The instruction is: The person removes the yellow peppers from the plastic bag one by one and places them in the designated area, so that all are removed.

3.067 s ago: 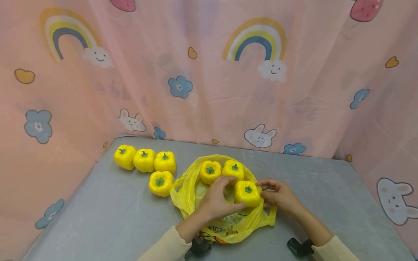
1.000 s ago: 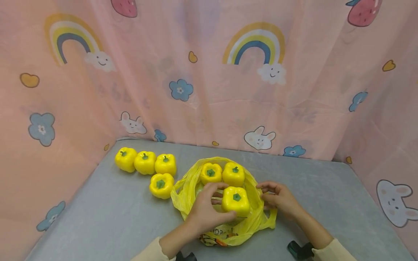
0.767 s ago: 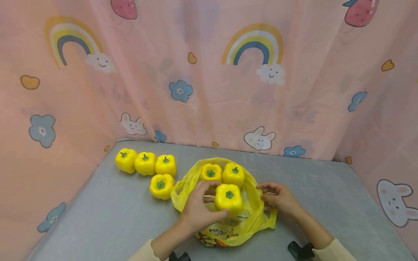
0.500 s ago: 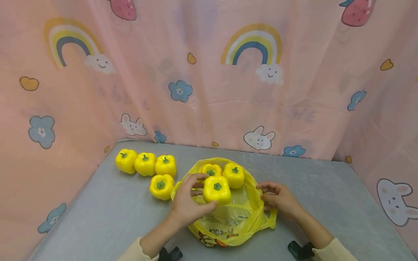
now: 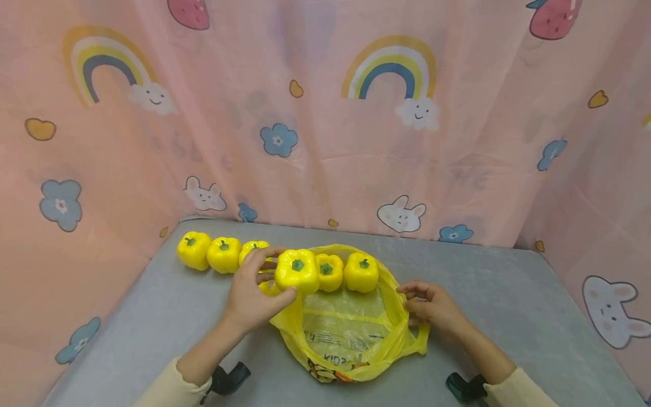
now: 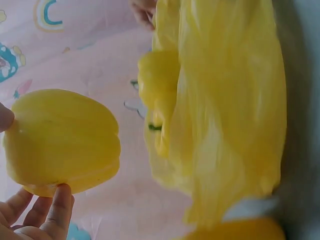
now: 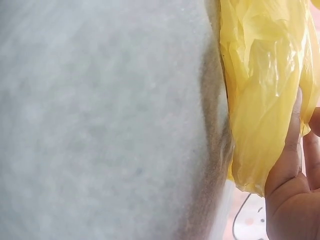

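Observation:
My left hand (image 5: 249,299) grips a yellow bell pepper (image 5: 297,271) between thumb and fingers, above the left rim of a yellow plastic bag (image 5: 391,353). In the left wrist view, this pepper (image 6: 62,140) is apart from the bag (image 6: 225,115). Two more bell peppers, a left one (image 5: 329,273) and a right one (image 5: 362,272), sit at the back inside the bag's wide mouth. At the bag's right edge my right hand (image 5: 434,308) pinches the plastic, its fingers partly hidden by the bag (image 7: 260,105) in the right wrist view.
Left of the bag, bell peppers (image 5: 224,255) stand in a row on the grey table (image 5: 152,339). One more pepper (image 5: 268,289) is mostly hidden behind my left hand. A pink patterned curtain (image 5: 325,169) closes off the back and sides.
My left hand has lifted the pepper from the bag's right side and carried it leftward to the left rim. My right hand stays at the bag's edge.

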{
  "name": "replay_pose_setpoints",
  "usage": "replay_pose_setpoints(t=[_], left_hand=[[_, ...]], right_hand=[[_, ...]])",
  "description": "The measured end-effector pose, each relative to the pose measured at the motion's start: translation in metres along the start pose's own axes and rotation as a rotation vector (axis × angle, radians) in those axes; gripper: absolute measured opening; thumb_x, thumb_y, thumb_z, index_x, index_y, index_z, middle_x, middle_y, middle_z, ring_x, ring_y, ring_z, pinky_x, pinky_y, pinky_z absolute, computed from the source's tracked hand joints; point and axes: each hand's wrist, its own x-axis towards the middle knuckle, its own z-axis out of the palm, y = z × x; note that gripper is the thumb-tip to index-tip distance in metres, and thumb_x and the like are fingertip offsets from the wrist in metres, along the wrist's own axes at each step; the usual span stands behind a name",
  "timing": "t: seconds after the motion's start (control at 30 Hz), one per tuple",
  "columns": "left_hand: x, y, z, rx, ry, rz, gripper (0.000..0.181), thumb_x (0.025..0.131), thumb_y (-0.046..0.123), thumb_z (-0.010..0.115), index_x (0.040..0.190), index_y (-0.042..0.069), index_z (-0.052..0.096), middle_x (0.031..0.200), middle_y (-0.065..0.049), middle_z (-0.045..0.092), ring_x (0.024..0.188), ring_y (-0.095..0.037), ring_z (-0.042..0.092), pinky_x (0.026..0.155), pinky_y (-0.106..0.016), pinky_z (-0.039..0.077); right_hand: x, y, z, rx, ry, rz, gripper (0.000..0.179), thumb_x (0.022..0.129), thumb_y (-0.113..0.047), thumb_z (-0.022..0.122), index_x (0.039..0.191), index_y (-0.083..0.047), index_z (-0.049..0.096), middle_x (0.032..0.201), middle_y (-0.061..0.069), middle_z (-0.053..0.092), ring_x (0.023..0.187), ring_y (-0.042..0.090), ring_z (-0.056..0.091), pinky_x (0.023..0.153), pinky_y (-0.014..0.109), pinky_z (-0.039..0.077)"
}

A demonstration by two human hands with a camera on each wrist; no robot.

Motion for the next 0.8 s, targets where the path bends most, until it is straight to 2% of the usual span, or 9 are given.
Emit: replay_pose_setpoints(t=[0.23, 0.33, 0.4, 0.47, 0.6, 0.8], left_hand=[[0.008, -0.007, -0.029, 0.107, 0.020, -0.009, 0.057, 0.071, 0.012, 0.077, 0.125, 0.012, 0.056, 0.120, -0.005, 0.056, 0.104, -0.024, 0.061, 0.086, -0.039, 0.057], [0.009, -0.011, -0.041, 0.154, 0.039, -0.008, 0.057, 0.072, 0.011, 0.075, 0.125, 0.010, 0.056, 0.119, -0.006, 0.056, 0.104, -0.024, 0.060, 0.086, -0.038, 0.057], [0.008, -0.013, -0.048, 0.179, 0.051, -0.008, 0.057, 0.072, 0.010, 0.075, 0.126, 0.010, 0.055, 0.120, -0.006, 0.056, 0.104, -0.023, 0.059, 0.086, -0.032, 0.057], [0.007, -0.016, -0.055, 0.203, 0.063, -0.012, 0.057, 0.073, 0.009, 0.074, 0.126, 0.009, 0.055, 0.120, -0.006, 0.055, 0.104, -0.023, 0.059, 0.086, -0.022, 0.055], [0.005, -0.022, -0.068, 0.221, 0.078, -0.009, 0.057, 0.074, 0.007, 0.073, 0.127, 0.006, 0.054, 0.123, -0.008, 0.055, 0.104, -0.024, 0.059, 0.083, -0.005, 0.045], [-0.002, -0.032, -0.082, 0.231, 0.112, -0.011, 0.057, 0.075, 0.004, 0.073, 0.129, 0.003, 0.052, 0.125, -0.012, 0.053, 0.104, -0.030, 0.059, 0.081, 0.001, 0.041]], right_hand=[[-0.001, -0.002, 0.000, -0.003, 0.011, 0.022, 0.036, 0.088, -0.007, 0.063, 0.122, 0.004, 0.057, 0.099, 0.011, 0.059, 0.080, 0.018, 0.066, 0.067, 0.036, 0.061], [-0.001, -0.001, 0.000, 0.002, 0.014, 0.027, 0.035, 0.088, -0.006, 0.062, 0.121, 0.004, 0.057, 0.099, 0.011, 0.059, 0.080, 0.018, 0.066, 0.068, 0.036, 0.061], [-0.001, -0.001, 0.001, 0.006, 0.009, 0.023, 0.036, 0.088, -0.006, 0.063, 0.122, 0.004, 0.057, 0.099, 0.011, 0.059, 0.080, 0.018, 0.066, 0.067, 0.036, 0.061], [-0.001, -0.001, 0.001, 0.011, -0.001, 0.012, 0.037, 0.089, -0.007, 0.062, 0.123, 0.005, 0.056, 0.100, 0.011, 0.059, 0.080, 0.018, 0.066, 0.067, 0.035, 0.061], [-0.001, -0.001, 0.000, 0.013, -0.015, -0.006, 0.039, 0.089, -0.008, 0.062, 0.125, 0.006, 0.054, 0.101, 0.013, 0.060, 0.080, 0.017, 0.065, 0.067, 0.035, 0.061], [0.000, 0.003, -0.002, 0.011, -0.016, -0.007, 0.038, 0.089, -0.008, 0.062, 0.124, 0.006, 0.054, 0.100, 0.010, 0.060, 0.081, 0.017, 0.065, 0.068, 0.035, 0.061]])
